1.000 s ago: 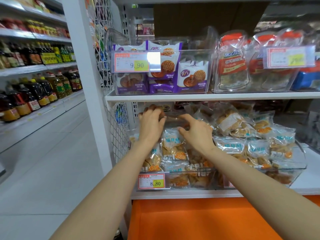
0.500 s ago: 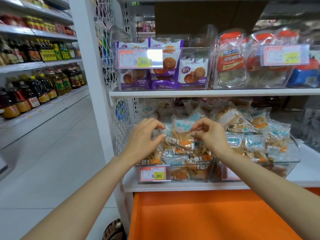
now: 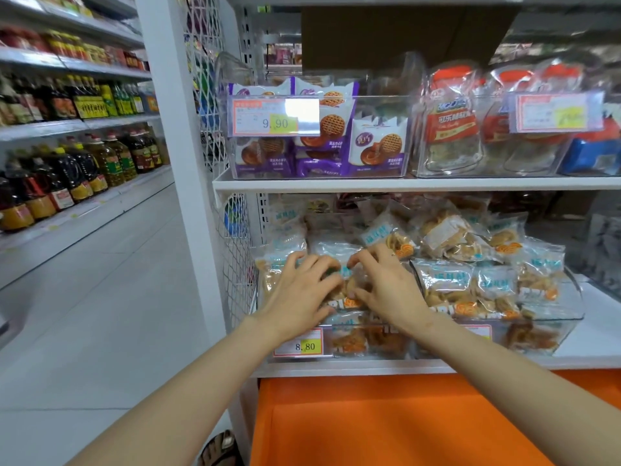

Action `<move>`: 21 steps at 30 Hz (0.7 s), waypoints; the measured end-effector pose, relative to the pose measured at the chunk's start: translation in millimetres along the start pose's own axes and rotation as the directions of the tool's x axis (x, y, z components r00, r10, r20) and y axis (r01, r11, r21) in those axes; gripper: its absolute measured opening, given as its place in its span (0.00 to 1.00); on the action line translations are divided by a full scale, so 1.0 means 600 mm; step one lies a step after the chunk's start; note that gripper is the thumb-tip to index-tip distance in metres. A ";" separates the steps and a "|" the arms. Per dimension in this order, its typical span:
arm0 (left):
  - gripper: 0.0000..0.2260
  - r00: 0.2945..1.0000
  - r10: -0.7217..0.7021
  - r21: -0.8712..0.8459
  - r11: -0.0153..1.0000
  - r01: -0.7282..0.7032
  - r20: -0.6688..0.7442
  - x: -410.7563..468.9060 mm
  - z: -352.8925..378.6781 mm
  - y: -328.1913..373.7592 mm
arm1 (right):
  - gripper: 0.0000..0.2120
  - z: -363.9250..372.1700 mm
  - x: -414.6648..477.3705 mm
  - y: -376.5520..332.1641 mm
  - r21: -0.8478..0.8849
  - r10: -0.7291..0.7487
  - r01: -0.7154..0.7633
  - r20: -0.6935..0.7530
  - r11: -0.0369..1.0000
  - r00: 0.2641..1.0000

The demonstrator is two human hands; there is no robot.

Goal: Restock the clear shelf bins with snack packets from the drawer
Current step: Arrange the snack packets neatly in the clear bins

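Where left hand (image 3: 299, 292) faces right hand (image 3: 391, 287) | snack packet (image 3: 346, 282) between | fingers (image 3: 317, 264) clamped on it

Clear, blue-labelled snack packets (image 3: 447, 284) are lying heaped in the clear bin (image 3: 568, 322) at centre frame; the orange drawer (image 3: 403, 415) is standing open below.
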State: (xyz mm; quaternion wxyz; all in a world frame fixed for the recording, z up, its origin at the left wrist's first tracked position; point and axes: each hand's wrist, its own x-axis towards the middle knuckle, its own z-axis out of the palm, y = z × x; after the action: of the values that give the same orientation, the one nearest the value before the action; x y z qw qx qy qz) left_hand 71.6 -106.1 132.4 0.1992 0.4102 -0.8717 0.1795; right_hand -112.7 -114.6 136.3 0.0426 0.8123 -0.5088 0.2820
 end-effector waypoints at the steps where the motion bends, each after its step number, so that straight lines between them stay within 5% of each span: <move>1: 0.18 1.000 -0.015 0.021 1.000 0.015 -0.001 0.003 0.002 0.001 | 0.19 -0.002 -0.001 0.001 -0.031 -0.055 0.055 -0.003 0.998 0.998; 4: 0.15 0.999 -0.045 0.003 0.999 0.045 -0.015 0.012 0.003 -0.004 | 0.22 -0.008 0.004 0.008 -0.108 -0.194 0.203 0.093 0.973 0.977; 9: 0.21 0.998 -0.041 0.026 0.999 0.040 0.042 0.028 0.011 0.000 | 0.23 0.003 -0.005 0.010 -0.133 -0.152 0.177 0.176 0.975 0.973; 13: 0.23 0.998 -0.027 0.041 0.999 0.025 0.048 0.033 0.007 0.000 | 0.12 -0.016 0.018 0.012 -0.021 -0.127 0.131 0.117 0.991 0.985; 16: 0.24 0.997 -0.027 0.040 0.999 0.024 0.068 0.031 0.002 0.003 | 0.15 -0.031 0.032 0.035 -0.219 -0.222 0.218 0.003 0.951 0.975; 21: 0.30 0.994 0.000 0.010 1.000 -0.001 0.113 0.033 -0.013 0.004 | 0.22 -0.044 0.034 0.072 -0.460 -0.211 0.222 0.077 0.859 0.975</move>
State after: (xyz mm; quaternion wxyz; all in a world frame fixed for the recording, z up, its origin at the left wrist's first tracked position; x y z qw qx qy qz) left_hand 59.9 -113.9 148.5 0.1475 0.4205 -0.8808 0.1602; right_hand -153.8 -142.3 159.4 0.2618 0.8334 -0.4676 0.1354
